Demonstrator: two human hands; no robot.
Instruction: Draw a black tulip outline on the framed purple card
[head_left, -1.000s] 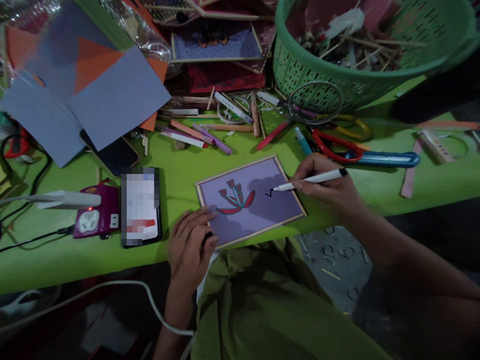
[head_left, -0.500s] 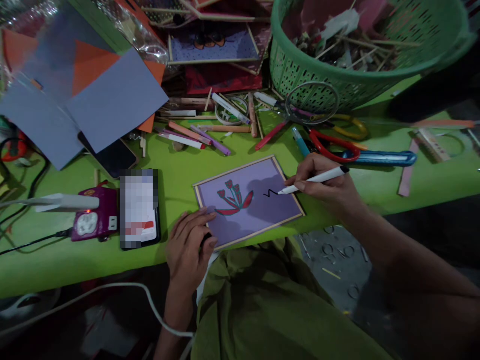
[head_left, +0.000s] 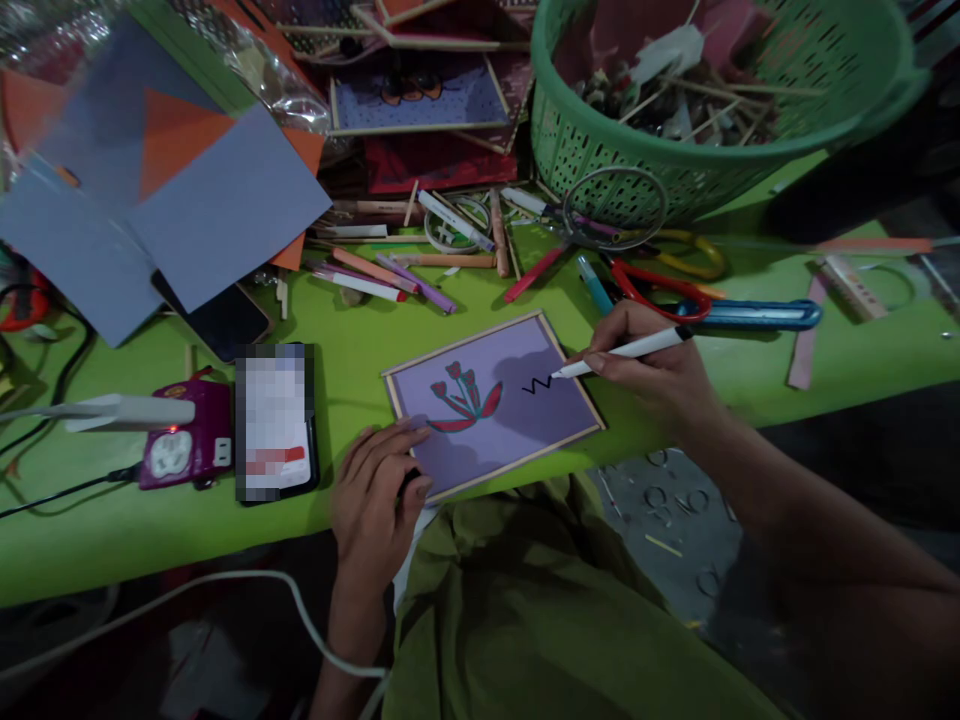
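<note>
A purple card (head_left: pixel 465 458) framed with thin wooden sticks lies tilted on the green table. It bears a red flower drawing with green outlines (head_left: pixel 466 400) and a short black zigzag line (head_left: pixel 535 385) on the right. My left hand (head_left: pixel 379 485) holds the card's lower left edge, fingertips on top and thumb by the corner. A small dark thing, unclear in kind, shows between thumb and forefinger. My right hand (head_left: pixel 649 370) is closed in a pinch around a white marker (head_left: pixel 630 352) with a black end, its tip at the zigzag's right end.
Behind the card lie several loose markers (head_left: pixel 457 220), red-handled scissors (head_left: pixel 660 290) and a blue cutter (head_left: pixel 757 314). A green basket (head_left: pixel 660 165) of scraps stands at the back. Left are a phone (head_left: pixel 274 425), a purple power socket (head_left: pixel 187 440) and paper sheets (head_left: pixel 232 210).
The black zigzag has grown by another stroke, and the marker tip has followed it slightly. My left hand stays on the card. The whole view has shifted a little.
</note>
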